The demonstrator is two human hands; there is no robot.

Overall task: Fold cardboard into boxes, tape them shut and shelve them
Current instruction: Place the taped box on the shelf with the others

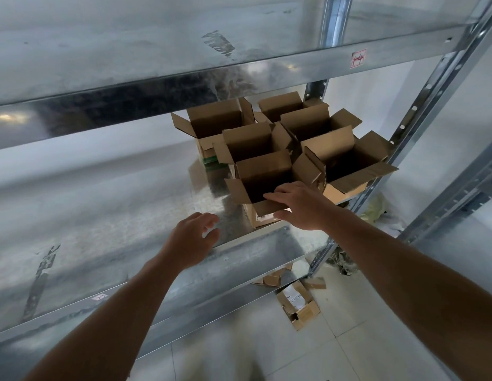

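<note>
Right hand [297, 206] grips the nearest box [262, 169] (flaps open) on the shelf [115, 210].

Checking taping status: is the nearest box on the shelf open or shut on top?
Open. The nearest box has flaps splayed outward, dark interior showing; the right hand pinches its near flap.
</note>
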